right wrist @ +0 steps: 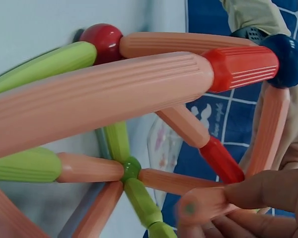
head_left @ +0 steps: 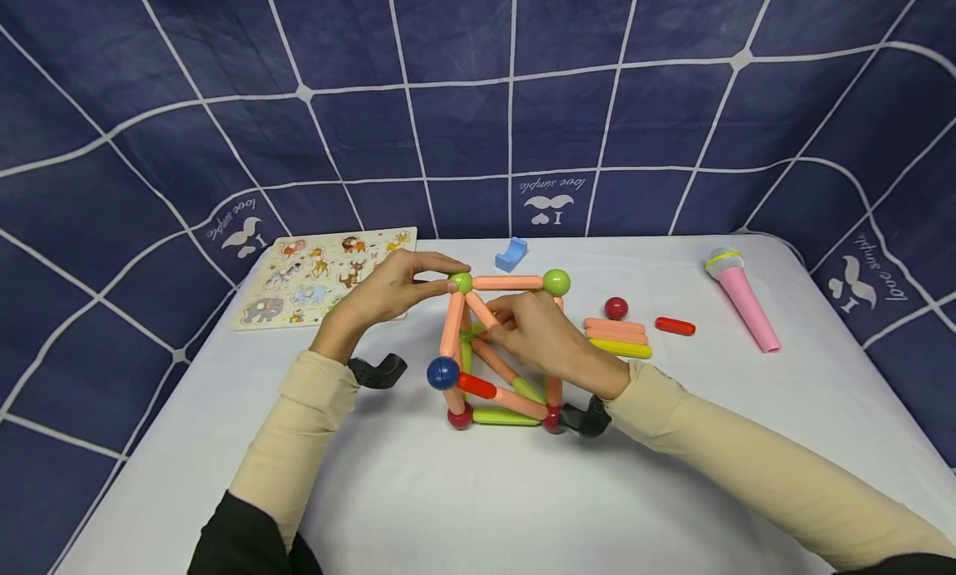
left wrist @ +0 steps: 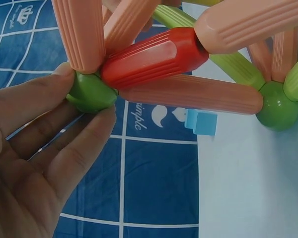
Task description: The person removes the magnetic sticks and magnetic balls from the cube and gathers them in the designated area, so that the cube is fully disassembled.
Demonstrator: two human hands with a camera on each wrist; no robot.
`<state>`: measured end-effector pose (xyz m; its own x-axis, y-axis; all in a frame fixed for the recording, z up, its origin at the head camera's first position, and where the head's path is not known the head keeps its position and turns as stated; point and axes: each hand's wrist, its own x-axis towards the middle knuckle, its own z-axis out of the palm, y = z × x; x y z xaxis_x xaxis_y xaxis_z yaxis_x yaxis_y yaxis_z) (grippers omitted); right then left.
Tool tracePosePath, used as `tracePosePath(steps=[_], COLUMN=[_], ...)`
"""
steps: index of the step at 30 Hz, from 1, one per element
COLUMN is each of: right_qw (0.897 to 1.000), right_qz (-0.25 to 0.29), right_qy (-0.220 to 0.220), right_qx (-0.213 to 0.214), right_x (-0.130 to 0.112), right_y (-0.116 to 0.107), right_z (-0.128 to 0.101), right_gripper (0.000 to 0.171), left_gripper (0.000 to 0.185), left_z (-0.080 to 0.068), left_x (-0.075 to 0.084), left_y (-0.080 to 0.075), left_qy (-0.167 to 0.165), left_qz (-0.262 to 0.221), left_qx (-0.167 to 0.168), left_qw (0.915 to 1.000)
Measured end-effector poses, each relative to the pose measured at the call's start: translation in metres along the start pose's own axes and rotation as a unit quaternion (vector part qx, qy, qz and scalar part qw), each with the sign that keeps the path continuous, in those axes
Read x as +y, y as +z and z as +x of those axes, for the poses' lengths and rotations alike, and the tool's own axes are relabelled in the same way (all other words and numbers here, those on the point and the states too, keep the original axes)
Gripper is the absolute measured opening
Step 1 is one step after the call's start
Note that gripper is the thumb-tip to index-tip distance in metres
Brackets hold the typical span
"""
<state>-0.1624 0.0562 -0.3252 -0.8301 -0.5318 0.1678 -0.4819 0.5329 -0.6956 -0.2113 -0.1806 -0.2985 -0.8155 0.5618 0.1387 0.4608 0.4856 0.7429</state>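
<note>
A frame of magnetic building sticks and balls stands on the table. My left hand pinches the green ball at its upper left corner between thumb and fingers. Inside the frame, my right hand grips a salmon-coloured magnetic stick, whose free end shows in the right wrist view. A red stick meets the held ball, as does a salmon stick running to another green ball. Nearer the person sits a blue ball, with red balls at the base.
Right of the frame lie several loose sticks, a red ball and a red stick. Farther right is a pink toy microphone. An animal puzzle board lies at the back left, a blue block behind the frame.
</note>
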Motion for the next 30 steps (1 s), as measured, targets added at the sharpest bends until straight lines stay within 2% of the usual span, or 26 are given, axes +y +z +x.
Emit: tracePosePath(steps=[4, 7, 10, 14, 21, 26, 30], right_qw=[1.0, 0.999, 0.998, 0.999, 0.993, 0.988, 0.984], right_qz=[0.017, 0.007, 0.009, -0.016, -0.086, -0.126, -0.155], right_qy=[0.015, 0.024, 0.044, 0.044, 0.047, 0.064, 0.074], right_qx=[-0.018, -0.021, -0.035, -0.024, 0.063, 0.054, 0.045], right_x=[0.001, -0.003, -0.005, 0.004, 0.051, 0.09, 0.107], right_y=[0.006, 0.004, -0.008, -0.031, -0.061, -0.055, -0.047], right_z=[-0.005, -0.012, -0.024, -0.048, -0.096, -0.116, -0.121], right_gripper=[0.029, 0.029, 0.032, 0.036, 0.025, 0.022, 0.022], left_gripper=[0.03, 0.029, 0.03, 0.031, 0.032, 0.032, 0.032], left_z=[-0.001, -0.001, -0.002, -0.001, 0.0, -0.001, 0.0], left_x=[-0.004, -0.005, -0.005, -0.005, -0.006, -0.006, -0.005], left_y=[-0.001, 0.0, -0.001, -0.002, -0.003, -0.003, -0.001], left_qy=[0.005, 0.01, 0.008, -0.003, -0.009, -0.014, -0.015], left_qz=[-0.008, -0.01, -0.01, -0.011, -0.011, -0.008, -0.02], left_qx=[0.0, 0.001, 0.001, -0.002, -0.007, -0.007, -0.01], left_qw=[1.0, 0.9999, 0.9999, 0.9999, 0.9999, 0.9998, 0.9996])
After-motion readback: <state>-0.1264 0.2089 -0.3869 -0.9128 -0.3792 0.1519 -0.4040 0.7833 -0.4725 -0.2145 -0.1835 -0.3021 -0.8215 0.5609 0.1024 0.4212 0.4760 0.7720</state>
